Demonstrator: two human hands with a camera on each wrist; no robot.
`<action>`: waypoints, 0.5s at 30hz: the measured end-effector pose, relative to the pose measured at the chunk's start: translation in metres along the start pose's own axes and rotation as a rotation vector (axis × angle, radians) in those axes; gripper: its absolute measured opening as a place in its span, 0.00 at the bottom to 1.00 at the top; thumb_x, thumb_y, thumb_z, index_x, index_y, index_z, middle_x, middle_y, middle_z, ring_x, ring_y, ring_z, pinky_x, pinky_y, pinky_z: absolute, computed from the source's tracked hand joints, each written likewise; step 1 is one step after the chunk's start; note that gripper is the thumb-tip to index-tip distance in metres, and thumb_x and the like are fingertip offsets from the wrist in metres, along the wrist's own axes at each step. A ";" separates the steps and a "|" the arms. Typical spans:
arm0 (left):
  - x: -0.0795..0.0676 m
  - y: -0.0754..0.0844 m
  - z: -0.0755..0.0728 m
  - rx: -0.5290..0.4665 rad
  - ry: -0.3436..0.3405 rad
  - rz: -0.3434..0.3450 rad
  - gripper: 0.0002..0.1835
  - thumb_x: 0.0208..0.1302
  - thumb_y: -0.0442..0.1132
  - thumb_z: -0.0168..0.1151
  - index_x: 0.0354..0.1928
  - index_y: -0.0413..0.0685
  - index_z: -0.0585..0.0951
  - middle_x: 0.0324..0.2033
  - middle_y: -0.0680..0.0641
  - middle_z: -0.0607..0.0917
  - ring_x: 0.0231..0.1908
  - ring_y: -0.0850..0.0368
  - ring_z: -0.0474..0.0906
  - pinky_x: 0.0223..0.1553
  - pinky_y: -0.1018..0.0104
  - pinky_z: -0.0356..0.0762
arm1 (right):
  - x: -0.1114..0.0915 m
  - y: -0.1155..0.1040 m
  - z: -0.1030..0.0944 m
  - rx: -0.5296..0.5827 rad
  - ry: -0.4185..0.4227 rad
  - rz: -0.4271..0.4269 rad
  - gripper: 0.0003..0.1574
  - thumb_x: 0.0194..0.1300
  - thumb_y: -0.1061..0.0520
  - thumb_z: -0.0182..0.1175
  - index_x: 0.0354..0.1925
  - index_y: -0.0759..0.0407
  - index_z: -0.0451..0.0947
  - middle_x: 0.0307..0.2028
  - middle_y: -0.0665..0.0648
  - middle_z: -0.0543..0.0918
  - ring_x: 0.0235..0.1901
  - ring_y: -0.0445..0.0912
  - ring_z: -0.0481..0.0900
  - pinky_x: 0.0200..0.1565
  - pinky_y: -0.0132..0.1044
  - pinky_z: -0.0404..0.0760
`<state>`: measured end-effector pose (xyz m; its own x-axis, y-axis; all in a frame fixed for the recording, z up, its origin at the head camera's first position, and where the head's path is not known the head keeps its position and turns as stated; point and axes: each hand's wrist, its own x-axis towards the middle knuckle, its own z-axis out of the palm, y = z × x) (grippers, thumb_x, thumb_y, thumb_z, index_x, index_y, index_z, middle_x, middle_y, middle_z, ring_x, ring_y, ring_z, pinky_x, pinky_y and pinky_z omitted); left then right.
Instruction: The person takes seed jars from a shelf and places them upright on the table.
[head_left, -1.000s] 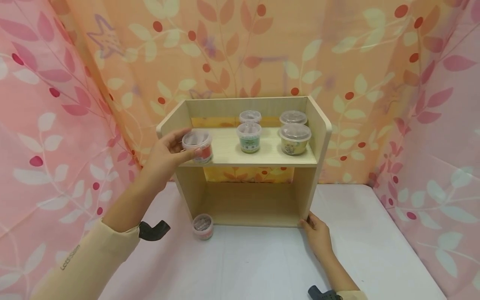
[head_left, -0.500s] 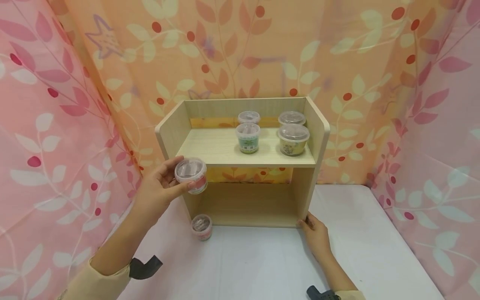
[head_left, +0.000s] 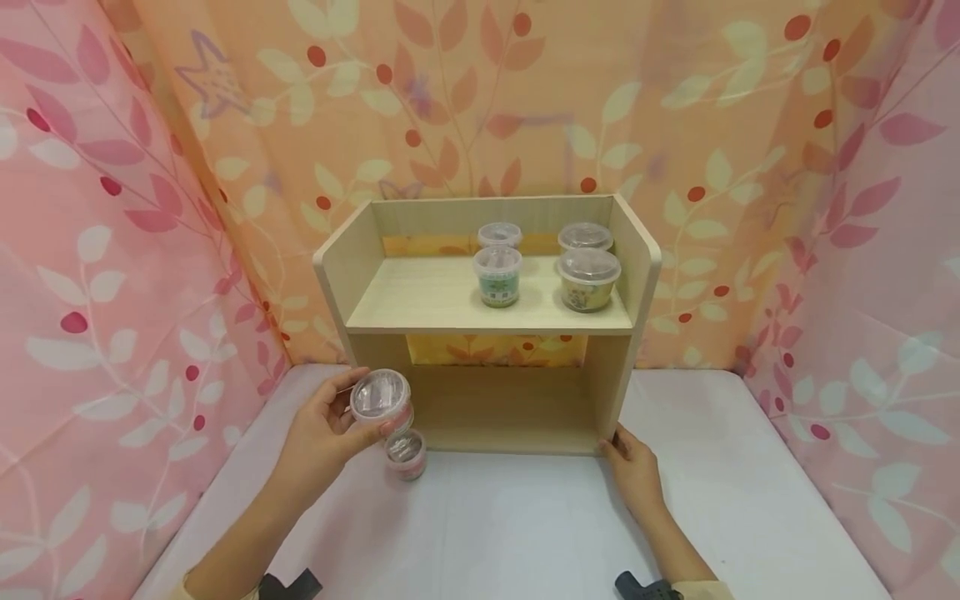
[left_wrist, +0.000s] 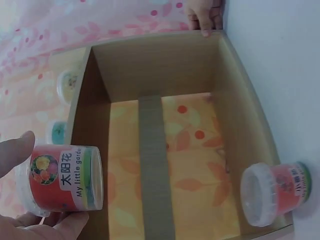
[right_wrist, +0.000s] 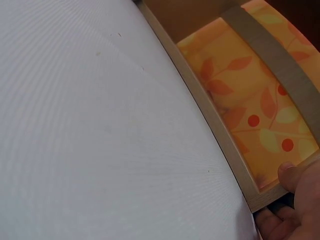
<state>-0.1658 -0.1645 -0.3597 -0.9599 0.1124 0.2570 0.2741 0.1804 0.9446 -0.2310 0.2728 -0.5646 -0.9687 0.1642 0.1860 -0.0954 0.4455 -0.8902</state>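
My left hand [head_left: 318, 437] holds a small lidded plastic cup [head_left: 380, 395] between thumb and fingers, in front of the shelf's lower left side. In the left wrist view, its red label [left_wrist: 52, 177] shows flowers and "My little garden". Just below it a second red-labelled cup [head_left: 406, 458] stands on the white cloth, by the shelf's front left corner. With thumb inside and fingers outside, my right hand [head_left: 636, 471] grips the bottom right corner of the wooden shelf [head_left: 420, 300]; the right wrist view shows its thumb [right_wrist: 287, 175] over the side panel's edge.
On the upper board, two green-labelled cups [head_left: 498, 287] stand one behind the other near the middle. Two wider lidded tubs [head_left: 588, 292] stand likewise at the right. The lower compartment [head_left: 495, 408] has a partly open back. Patterned curtains [head_left: 480, 100] surround the white-covered table [head_left: 525, 533].
My left hand has lifted the red-labelled cup off the upper board's left front and lowered it toward the cup on the table. The right hand keeps its grip on the shelf corner.
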 end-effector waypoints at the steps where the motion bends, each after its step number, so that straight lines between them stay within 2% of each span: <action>1: -0.002 -0.003 0.001 0.001 0.000 -0.007 0.44 0.56 0.27 0.76 0.72 0.33 0.63 0.67 0.37 0.69 0.59 0.68 0.75 0.56 0.78 0.78 | 0.000 0.001 0.000 -0.005 0.001 0.001 0.35 0.75 0.55 0.62 0.71 0.71 0.66 0.65 0.72 0.75 0.65 0.62 0.75 0.60 0.46 0.78; 8: -0.011 -0.022 0.003 -0.018 0.010 -0.049 0.44 0.56 0.30 0.77 0.71 0.35 0.63 0.67 0.38 0.70 0.61 0.69 0.75 0.59 0.78 0.76 | 0.000 0.002 0.002 0.027 0.004 -0.012 0.34 0.74 0.57 0.63 0.71 0.71 0.67 0.64 0.72 0.76 0.64 0.61 0.76 0.60 0.45 0.79; 15: -0.025 -0.046 0.008 -0.045 0.033 -0.102 0.44 0.54 0.27 0.77 0.70 0.33 0.64 0.68 0.37 0.70 0.61 0.74 0.72 0.59 0.81 0.73 | 0.000 0.002 0.001 0.027 0.006 -0.021 0.34 0.73 0.57 0.63 0.70 0.71 0.68 0.63 0.71 0.77 0.64 0.61 0.77 0.59 0.45 0.80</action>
<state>-0.1538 -0.1675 -0.4108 -0.9844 0.0628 0.1646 0.1722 0.1454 0.9743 -0.2312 0.2723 -0.5666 -0.9650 0.1603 0.2074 -0.1223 0.4247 -0.8971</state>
